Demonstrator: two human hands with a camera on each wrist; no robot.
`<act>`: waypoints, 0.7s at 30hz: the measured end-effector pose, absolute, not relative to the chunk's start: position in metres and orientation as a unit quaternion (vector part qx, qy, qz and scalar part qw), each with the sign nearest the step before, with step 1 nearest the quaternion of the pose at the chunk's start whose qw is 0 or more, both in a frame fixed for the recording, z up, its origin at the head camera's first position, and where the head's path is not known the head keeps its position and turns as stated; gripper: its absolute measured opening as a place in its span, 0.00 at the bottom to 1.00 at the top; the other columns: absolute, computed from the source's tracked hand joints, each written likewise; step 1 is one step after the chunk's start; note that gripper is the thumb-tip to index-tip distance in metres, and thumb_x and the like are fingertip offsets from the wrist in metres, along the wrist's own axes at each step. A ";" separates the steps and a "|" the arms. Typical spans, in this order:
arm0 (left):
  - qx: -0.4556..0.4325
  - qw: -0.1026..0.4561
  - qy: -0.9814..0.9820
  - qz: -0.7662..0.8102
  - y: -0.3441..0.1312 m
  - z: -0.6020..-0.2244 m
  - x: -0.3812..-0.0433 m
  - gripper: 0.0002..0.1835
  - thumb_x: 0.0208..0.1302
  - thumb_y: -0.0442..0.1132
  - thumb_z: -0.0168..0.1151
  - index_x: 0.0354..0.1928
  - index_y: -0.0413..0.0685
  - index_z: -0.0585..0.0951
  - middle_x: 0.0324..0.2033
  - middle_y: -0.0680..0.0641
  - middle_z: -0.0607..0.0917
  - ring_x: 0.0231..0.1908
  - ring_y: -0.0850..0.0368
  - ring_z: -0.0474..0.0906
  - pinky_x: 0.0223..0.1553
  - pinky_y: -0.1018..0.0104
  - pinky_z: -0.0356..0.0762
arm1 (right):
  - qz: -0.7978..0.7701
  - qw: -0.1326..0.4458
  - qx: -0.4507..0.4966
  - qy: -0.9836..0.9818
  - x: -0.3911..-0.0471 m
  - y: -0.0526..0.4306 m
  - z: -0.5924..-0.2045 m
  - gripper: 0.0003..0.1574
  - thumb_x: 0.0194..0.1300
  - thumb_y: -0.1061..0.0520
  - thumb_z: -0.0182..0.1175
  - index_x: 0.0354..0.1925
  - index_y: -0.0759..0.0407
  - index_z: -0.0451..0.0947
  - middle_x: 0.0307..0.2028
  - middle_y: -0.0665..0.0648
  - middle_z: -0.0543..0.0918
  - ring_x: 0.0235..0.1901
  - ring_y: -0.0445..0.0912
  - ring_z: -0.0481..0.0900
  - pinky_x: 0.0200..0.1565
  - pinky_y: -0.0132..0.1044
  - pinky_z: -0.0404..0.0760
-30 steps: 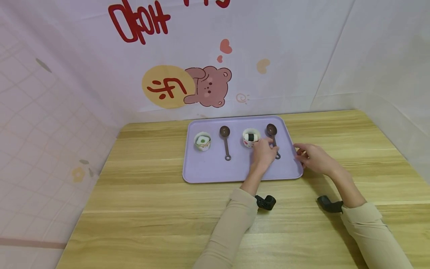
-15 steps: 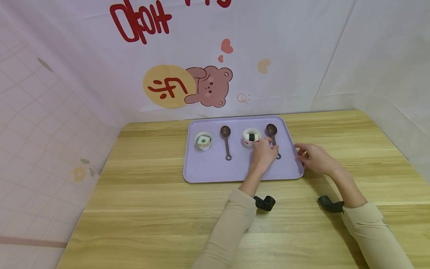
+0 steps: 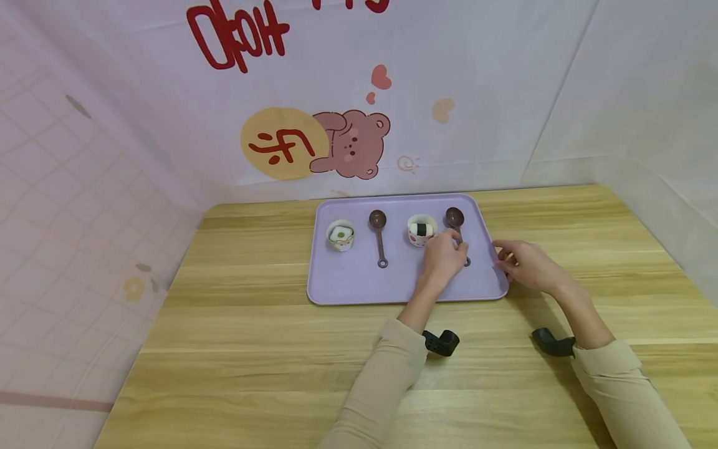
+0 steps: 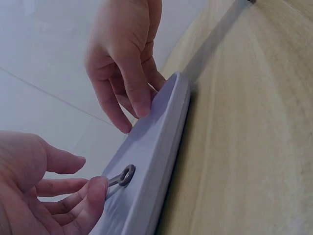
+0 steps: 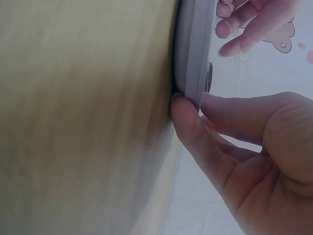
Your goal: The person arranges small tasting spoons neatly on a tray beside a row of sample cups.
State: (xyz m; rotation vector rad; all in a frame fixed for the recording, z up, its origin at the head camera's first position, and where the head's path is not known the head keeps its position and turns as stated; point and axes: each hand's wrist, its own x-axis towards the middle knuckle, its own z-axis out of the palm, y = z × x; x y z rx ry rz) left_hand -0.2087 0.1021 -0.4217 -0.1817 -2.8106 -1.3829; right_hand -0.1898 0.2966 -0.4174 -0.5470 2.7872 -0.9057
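Note:
A lilac tray (image 3: 348, 280) lies on the wooden table. It bears two patterned cups, one (image 3: 340, 243) with a white and green piece inside, the other (image 3: 417, 240) with a white piece banded in black. Two brown round-bowled spoons (image 3: 378, 219) lie beside the cups. Over the handle of the right spoon (image 3: 454, 217) hovers my left hand (image 3: 443, 259), its fingers loosely bent; the left wrist view shows the handle's ring (image 4: 127, 175) past a fingertip, with no clear grip. My right hand (image 3: 530, 265) pinches the tray's right rim (image 5: 193, 63) between its fingers.
Wrist-worn black devices (image 3: 443, 342) hang under both forearms. Behind the tray rises a white cloth wall with a printed bear (image 3: 356, 146). Cloth also closes off the left and right sides. The wooden table (image 3: 235, 349) extends in front of the tray and to both sides.
Almost nothing differs. The whole head view has shifted slightly; both hands, the tray, the cups and the spoons keep their places relative to each other.

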 end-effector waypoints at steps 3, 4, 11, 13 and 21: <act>-0.062 0.008 -0.898 -0.435 0.102 -0.420 -0.207 0.09 0.68 0.41 0.64 0.46 0.46 0.85 0.30 0.52 0.86 0.37 0.57 0.81 0.38 0.70 0.75 | -0.301 0.078 -0.184 0.932 -0.190 0.297 -0.416 0.27 0.66 0.73 0.59 0.60 0.86 0.65 0.36 0.69 0.82 0.28 0.50 0.84 0.26 0.35 0.83; -0.063 0.008 -0.899 -0.433 0.102 -0.419 -0.207 0.09 0.68 0.41 0.64 0.46 0.46 0.85 0.29 0.53 0.86 0.37 0.57 0.80 0.38 0.70 0.74 | -0.300 0.077 -0.184 0.933 -0.190 0.297 -0.415 0.27 0.66 0.73 0.59 0.60 0.86 0.65 0.36 0.69 0.82 0.29 0.51 0.84 0.27 0.35 0.83; -0.074 0.006 -0.895 -0.439 0.101 -0.418 -0.204 0.10 0.68 0.41 0.64 0.48 0.46 0.85 0.28 0.54 0.86 0.33 0.59 0.81 0.36 0.70 0.75 | -0.294 0.066 -0.187 0.935 -0.191 0.298 -0.412 0.27 0.68 0.71 0.60 0.60 0.86 0.65 0.36 0.69 0.82 0.32 0.54 0.84 0.27 0.36 0.83; -0.081 0.005 -0.893 -0.443 0.101 -0.419 -0.203 0.11 0.68 0.41 0.64 0.49 0.46 0.85 0.29 0.54 0.87 0.32 0.60 0.81 0.36 0.70 0.75 | -0.291 0.060 -0.188 0.936 -0.191 0.297 -0.412 0.27 0.68 0.70 0.61 0.60 0.85 0.66 0.36 0.68 0.83 0.32 0.54 0.85 0.28 0.35 0.82; -0.099 0.009 -0.891 -0.442 0.099 -0.416 -0.201 0.11 0.69 0.42 0.64 0.49 0.47 0.85 0.28 0.57 0.84 0.32 0.63 0.80 0.38 0.72 0.75 | -0.284 0.046 -0.192 0.938 -0.191 0.297 -0.410 0.27 0.68 0.68 0.62 0.59 0.84 0.68 0.36 0.66 0.83 0.34 0.54 0.85 0.28 0.33 0.81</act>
